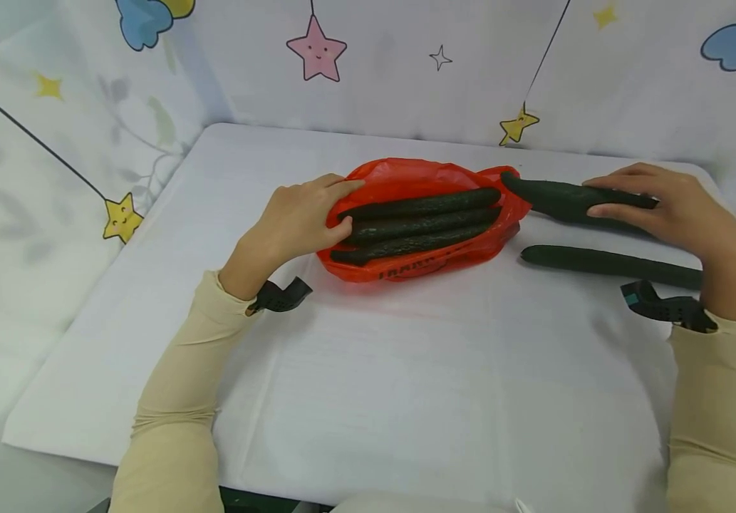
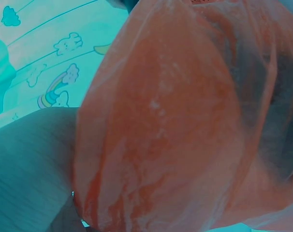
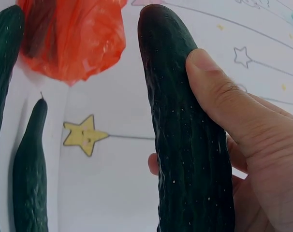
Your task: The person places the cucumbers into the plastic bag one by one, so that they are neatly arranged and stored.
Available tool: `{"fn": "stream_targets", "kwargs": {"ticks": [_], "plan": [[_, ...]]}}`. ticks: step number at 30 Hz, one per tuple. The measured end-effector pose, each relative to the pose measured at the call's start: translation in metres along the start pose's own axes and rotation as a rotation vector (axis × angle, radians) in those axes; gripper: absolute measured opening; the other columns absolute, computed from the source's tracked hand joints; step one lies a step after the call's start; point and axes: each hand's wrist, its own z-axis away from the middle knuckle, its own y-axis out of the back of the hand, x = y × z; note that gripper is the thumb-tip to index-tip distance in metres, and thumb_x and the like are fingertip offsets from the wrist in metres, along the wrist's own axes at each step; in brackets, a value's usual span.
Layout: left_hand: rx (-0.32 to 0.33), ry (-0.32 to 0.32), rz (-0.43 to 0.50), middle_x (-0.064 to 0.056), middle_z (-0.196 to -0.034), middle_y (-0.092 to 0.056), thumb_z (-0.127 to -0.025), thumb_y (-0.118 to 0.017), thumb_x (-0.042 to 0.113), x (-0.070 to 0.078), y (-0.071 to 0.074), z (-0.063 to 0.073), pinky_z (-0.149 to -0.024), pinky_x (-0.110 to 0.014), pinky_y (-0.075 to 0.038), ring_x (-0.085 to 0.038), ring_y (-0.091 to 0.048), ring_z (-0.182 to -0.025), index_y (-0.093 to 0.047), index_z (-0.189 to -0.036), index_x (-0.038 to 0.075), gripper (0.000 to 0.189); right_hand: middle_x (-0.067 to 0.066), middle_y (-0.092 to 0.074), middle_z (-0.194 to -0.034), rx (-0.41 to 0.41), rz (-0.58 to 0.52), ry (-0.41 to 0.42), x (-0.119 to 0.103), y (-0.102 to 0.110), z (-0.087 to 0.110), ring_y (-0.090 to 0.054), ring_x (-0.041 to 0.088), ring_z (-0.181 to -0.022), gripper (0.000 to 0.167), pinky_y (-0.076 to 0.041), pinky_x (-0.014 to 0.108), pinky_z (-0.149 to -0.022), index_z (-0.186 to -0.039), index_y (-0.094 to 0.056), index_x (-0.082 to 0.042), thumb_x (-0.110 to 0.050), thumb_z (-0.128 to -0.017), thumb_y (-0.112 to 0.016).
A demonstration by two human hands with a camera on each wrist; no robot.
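A red plastic bag (image 1: 415, 171) lies on the table with its mouth open and three dark green cucumbers (image 1: 422, 226) side by side inside. My left hand (image 1: 300, 217) grips the bag's left rim between thumb and fingers. In the left wrist view the bag's translucent side (image 2: 161, 121) fills most of the picture, with dark shapes showing through at the right. My right hand (image 1: 662, 196) holds another cucumber (image 3: 190, 125), thumb on one side and fingers round the other. In the head view its far end reaches the bag's right edge.
Two more cucumbers lie to the right of the bag: one (image 3: 33, 169) partly under the held one, the other (image 1: 605, 261) nearer my body, passing behind my right wrist. A white cloth (image 1: 374, 370) covers the table. A patterned curtain (image 1: 393, 64) hangs behind it.
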Motion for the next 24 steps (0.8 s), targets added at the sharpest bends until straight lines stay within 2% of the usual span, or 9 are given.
{"fn": "stream_targets", "kwargs": {"ticks": [4, 8, 17, 20, 24], "plan": [[-0.003, -0.001, -0.003, -0.007, -0.137, -0.056, -0.091, -0.055, 0.026, 0.001, 0.0, -0.001, -0.059, -0.039, -0.051, -0.024, -0.065, -0.097, -0.053, -0.142, 0.014, 0.052, -0.035, -0.047, -0.107, -0.003, -0.021, 0.045, -0.004, -0.004, -0.003, -0.044, -0.016, -0.095, 0.038, -0.029, 0.001, -0.085, -0.114, -0.071, -0.003, -0.004, -0.077, -0.08], [0.011, -0.005, -0.008, -0.007, -0.136, -0.057, -0.091, -0.055, 0.025, 0.0, -0.002, -0.001, -0.057, -0.038, -0.05, -0.023, -0.066, -0.093, -0.054, -0.141, 0.014, 0.051, -0.033, -0.047, -0.106, -0.033, -0.013, 0.042, -0.008, -0.006, -0.007, -0.043, -0.014, -0.093, 0.037, -0.029, 0.002, -0.083, -0.114, -0.071, -0.004, -0.006, -0.078, -0.079], [0.016, -0.002, 0.002, -0.008, -0.135, -0.057, -0.091, -0.055, 0.025, -0.001, -0.002, 0.0, -0.058, -0.039, -0.051, -0.024, -0.066, -0.092, -0.054, -0.14, 0.013, 0.051, -0.012, -0.057, -0.106, -0.145, -0.016, 0.024, -0.024, -0.012, -0.022, -0.045, -0.005, -0.089, 0.04, -0.035, 0.014, -0.076, -0.12, -0.069, -0.011, -0.009, -0.081, -0.077], [0.013, -0.005, 0.001, -0.009, -0.135, -0.057, -0.091, -0.055, 0.025, 0.0, -0.002, 0.0, -0.058, -0.039, -0.051, -0.025, -0.066, -0.092, -0.054, -0.14, 0.013, 0.051, -0.003, -0.061, -0.108, -0.175, -0.019, 0.028, -0.029, -0.017, -0.028, -0.045, -0.005, -0.089, 0.041, -0.036, 0.013, -0.075, -0.121, -0.069, -0.011, -0.009, -0.081, -0.077], [0.011, -0.012, -0.001, -0.009, -0.136, -0.057, -0.091, -0.055, 0.026, 0.001, -0.002, -0.001, -0.058, -0.038, -0.051, -0.024, -0.066, -0.093, -0.054, -0.14, 0.013, 0.051, 0.002, -0.064, -0.108, -0.195, -0.029, 0.037, -0.035, -0.023, -0.037, -0.046, -0.006, -0.092, 0.04, -0.036, 0.009, -0.077, -0.118, -0.071, -0.011, -0.008, -0.08, -0.079]]}}
